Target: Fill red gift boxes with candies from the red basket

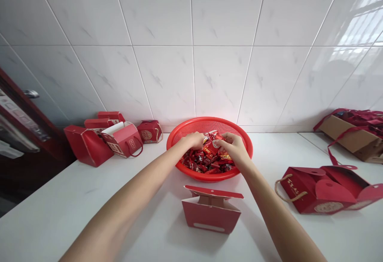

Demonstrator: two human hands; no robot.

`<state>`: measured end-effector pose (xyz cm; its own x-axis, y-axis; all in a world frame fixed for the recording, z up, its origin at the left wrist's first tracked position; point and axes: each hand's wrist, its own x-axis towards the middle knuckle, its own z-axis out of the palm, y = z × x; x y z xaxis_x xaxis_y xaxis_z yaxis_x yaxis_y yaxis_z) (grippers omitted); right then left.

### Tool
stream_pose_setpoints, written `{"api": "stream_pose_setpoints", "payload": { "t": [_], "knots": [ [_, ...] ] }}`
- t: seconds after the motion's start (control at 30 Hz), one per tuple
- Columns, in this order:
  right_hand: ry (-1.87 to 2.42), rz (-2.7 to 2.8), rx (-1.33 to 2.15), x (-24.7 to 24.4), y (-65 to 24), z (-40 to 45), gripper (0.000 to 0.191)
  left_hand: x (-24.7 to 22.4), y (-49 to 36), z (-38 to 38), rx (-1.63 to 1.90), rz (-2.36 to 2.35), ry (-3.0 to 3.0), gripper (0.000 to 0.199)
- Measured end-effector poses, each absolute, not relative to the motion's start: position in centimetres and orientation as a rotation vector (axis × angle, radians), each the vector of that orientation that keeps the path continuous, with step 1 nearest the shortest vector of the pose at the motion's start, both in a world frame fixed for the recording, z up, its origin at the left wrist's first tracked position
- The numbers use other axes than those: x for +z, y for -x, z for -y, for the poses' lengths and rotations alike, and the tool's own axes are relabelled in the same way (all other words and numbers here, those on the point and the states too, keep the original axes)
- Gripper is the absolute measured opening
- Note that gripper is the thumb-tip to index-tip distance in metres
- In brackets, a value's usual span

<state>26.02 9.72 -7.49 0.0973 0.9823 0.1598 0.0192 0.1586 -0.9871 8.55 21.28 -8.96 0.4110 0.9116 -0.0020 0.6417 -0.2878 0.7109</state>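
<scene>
Both of my hands are inside a red plastic basket (209, 177) filled with wrapped candies (206, 160), mostly red with some gold. My left hand (195, 139) is curled down into the candies at the basket's far left, its fingertips hidden. Opposite it, my right hand (233, 145) pinches a shiny red candy packet (212, 147) between thumb and fingers. Between my forearms, in front of the basket, a red paper gift box (211, 216) stands on the white counter with its top flaps open. What lies inside that box is hidden.
Several red gift boxes (89, 146) and a small box with a rope handle (149, 131) stand at the left. Open red boxes (323, 194) sit at the right. Behind them, a cardboard box (344, 134) holds dark red ribbon (365, 122). A tiled wall (221, 82) closes off the back.
</scene>
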Motion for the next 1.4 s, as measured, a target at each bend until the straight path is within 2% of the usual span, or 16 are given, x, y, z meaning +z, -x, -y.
{"api": "stream_pose_setpoints", "payload": {
  "t": [0.1,0.23,0.5,0.8,1.07,1.4],
  "knots": [
    [1.121,1.170,1.026,-7.5,-26.1,-9.8,0.022,-9.0,-9.3,-21.5,0.416,-1.349,-2.031,0.032],
    [1.106,1.097,1.035,-7.3,-26.2,-9.8,0.023,-8.2,-8.5,-20.9,0.349,-1.302,-1.966,0.030],
    [1.087,0.908,1.027,-7.3,-26.4,-10.0,0.024,-7.0,-7.4,-20.4,0.507,-1.197,-1.762,0.028],
    [1.097,0.947,1.028,-7.5,-26.6,-10.1,0.026,-6.5,-7.9,-19.7,0.615,-1.144,-1.650,0.033],
    [1.082,0.927,1.051,-7.4,-26.5,-10.0,0.025,-5.5,-8.4,-18.8,0.741,-1.073,-1.454,0.023],
    [1.092,0.950,1.056,-7.6,-26.6,-10.2,0.024,-6.5,-7.7,-19.4,0.603,-1.050,-1.622,0.026]
  ]
}}
